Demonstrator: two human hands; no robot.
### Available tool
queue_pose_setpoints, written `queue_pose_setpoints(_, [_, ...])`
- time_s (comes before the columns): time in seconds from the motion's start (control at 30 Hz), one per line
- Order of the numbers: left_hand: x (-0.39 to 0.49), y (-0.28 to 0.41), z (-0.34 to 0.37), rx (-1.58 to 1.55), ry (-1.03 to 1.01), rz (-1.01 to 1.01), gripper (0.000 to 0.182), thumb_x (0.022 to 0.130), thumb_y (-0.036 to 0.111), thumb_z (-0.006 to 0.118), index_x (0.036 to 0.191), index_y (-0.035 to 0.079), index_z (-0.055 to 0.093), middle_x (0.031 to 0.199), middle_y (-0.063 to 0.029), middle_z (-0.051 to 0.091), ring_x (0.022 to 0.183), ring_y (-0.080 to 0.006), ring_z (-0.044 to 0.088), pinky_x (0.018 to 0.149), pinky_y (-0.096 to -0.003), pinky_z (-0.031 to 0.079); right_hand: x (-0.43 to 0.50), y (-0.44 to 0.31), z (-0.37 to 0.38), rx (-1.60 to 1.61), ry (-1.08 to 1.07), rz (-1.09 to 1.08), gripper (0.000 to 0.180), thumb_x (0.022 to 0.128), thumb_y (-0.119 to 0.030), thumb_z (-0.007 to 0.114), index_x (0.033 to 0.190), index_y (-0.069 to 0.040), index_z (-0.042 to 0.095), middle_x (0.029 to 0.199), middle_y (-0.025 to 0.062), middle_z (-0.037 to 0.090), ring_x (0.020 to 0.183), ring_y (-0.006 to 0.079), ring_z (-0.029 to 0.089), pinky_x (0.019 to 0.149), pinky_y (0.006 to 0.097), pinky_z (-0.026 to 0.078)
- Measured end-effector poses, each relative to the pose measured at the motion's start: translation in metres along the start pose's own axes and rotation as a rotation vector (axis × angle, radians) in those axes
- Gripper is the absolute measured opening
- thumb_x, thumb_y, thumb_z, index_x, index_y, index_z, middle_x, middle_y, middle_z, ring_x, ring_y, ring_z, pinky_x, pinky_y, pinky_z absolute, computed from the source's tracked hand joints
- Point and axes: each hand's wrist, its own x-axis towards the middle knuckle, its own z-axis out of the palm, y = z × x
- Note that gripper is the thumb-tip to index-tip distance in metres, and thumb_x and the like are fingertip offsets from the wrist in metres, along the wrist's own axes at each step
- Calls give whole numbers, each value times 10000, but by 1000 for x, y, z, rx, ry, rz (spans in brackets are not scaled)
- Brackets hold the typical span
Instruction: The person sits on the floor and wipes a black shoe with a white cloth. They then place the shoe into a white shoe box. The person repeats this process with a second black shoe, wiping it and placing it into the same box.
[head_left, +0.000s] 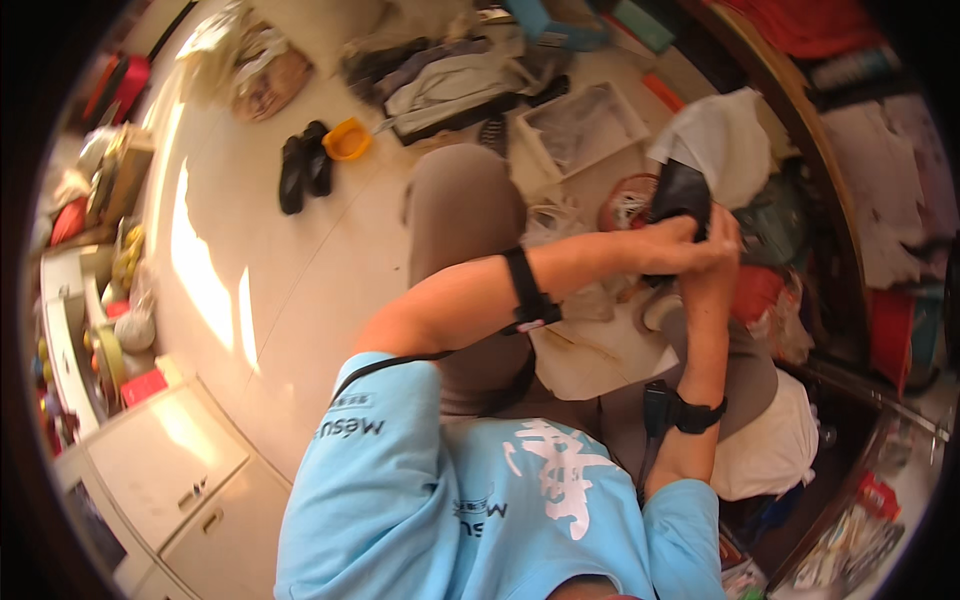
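My left hand (679, 244) reaches across my body to the right, its fingers on a dark, leather-like black item (679, 193). Pressed close against it, my right hand (718, 241) grips the same item from the right side. Overlapping fingers and slight blur hide the item's lower end, and I cannot tell exactly what it is. Just beyond its top is a white cloth or bag (726, 142); whether the two are joined is unclear. A red woven basket (628, 201) sits beside the item on the left.
A white bin (585, 127) stands ahead, by heaped clothes (457, 86). Black shoes (304, 166) and a yellow dish (347, 139) lie on the floor. White cabinets (169, 465) are left; a wooden frame edge (832, 172) curves along the right. Between my legs lies a pale sheet (592, 364).
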Motion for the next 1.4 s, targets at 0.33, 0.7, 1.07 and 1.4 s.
queue_pose_setpoints(0.33, [-1,-1,11,-19,13,-67,1080,701,858,491,1078,-153,540,1098,-281,559,1045,-313,556,845,-375,457,0,9,6,-76,92,35,376,824,-147,581,1150,31,526,1130,199,576,1069,390,556,903,430,459])
queue_pose_setpoints(0.7, [0,-4,17,-81,25,-63,983,711,814,547,1059,-106,543,1048,-228,577,1032,-297,560,856,-368,453,2,18,11,67,119,-1,375,767,-86,612,1109,54,552,1053,202,602,986,379,595,853,416,482])
queue_pose_setpoints(1.07, [-16,7,9,46,-117,1,931,827,632,587,1340,-94,308,1249,-284,495,1155,-324,518,965,-353,408,4,9,13,321,247,267,296,774,-8,528,1054,69,584,990,192,627,904,333,618,798,374,493])
queue_pose_setpoints(1.4, [-2,19,-67,194,190,57,600,822,303,704,1294,-12,508,1271,-194,557,1182,-284,548,962,-371,453,-1,25,13,477,299,404,276,768,27,484,997,69,631,930,143,663,863,226,616,828,304,471])
